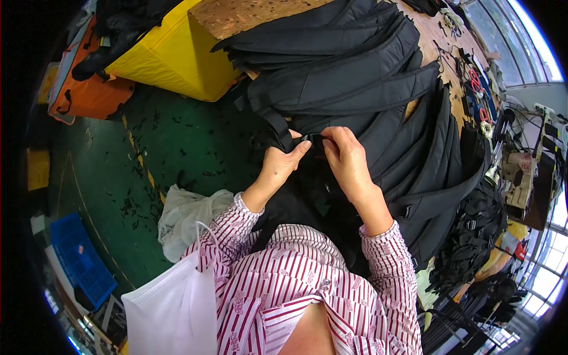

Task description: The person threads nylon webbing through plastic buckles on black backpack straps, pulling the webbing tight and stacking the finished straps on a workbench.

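Observation:
My left hand [277, 167] is closed, thumb on top, around a black webbing strap [276, 125] with a small dark plastic piece, probably a buckle, at the thumb tip. Close beside it, my right hand [348, 161] pinches a thin dark end at that same piece. Its exact shape is too small to make out. Just beyond both hands lies a large heap of black padded straps [343, 89], fanned over the table and hanging off its near edge.
A wooden table [435, 35] shows under the heap, with red-handled scissors [475, 81] at right. Small black buckles and webbing [467, 228] are piled lower right. Yellow [177, 53] and orange bags [89, 89] stand at left. A white plastic bag [186, 213] and blue crate [81, 260] sit on the green floor.

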{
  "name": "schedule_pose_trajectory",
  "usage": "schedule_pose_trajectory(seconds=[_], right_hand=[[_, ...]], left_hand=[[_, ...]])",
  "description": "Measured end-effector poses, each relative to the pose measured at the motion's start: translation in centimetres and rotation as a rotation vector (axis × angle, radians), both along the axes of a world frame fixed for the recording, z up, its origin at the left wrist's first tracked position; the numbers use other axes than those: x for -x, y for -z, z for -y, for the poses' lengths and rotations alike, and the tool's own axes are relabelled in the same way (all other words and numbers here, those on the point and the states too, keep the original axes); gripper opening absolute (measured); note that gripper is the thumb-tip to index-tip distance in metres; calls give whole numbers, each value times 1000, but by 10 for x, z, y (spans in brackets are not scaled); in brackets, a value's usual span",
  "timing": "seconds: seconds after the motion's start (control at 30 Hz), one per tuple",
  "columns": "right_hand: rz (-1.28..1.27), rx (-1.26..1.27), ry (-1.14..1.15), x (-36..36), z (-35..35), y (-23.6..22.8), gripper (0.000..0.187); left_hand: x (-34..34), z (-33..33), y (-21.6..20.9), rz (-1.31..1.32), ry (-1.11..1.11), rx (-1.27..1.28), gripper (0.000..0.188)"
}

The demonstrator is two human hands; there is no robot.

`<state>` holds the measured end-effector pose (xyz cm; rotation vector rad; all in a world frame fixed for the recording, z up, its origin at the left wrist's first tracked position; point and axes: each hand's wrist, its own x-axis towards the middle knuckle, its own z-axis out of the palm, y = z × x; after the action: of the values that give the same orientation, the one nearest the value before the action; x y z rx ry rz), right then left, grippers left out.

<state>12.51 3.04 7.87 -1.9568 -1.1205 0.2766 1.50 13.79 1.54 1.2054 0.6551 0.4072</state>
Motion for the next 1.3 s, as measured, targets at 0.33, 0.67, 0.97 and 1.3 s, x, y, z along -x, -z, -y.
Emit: schedule_pose_trajectory(seconds=[0.33, 0.67, 0.97, 1.3], right_hand=[[130, 80, 29, 3, -10, 12, 11], [-3, 51, 49, -3, -10, 21, 16], [-62, 1, -6, 1, -11, 20, 22], [18, 19, -59, 0, -8, 19, 27]], left_hand=[[0, 3, 8, -22, 16, -17, 22], [4, 4, 6, 88, 13, -39, 18], [2, -10, -4, 101, 56, 264, 25], [0, -25, -6, -2, 308, 120, 21]])
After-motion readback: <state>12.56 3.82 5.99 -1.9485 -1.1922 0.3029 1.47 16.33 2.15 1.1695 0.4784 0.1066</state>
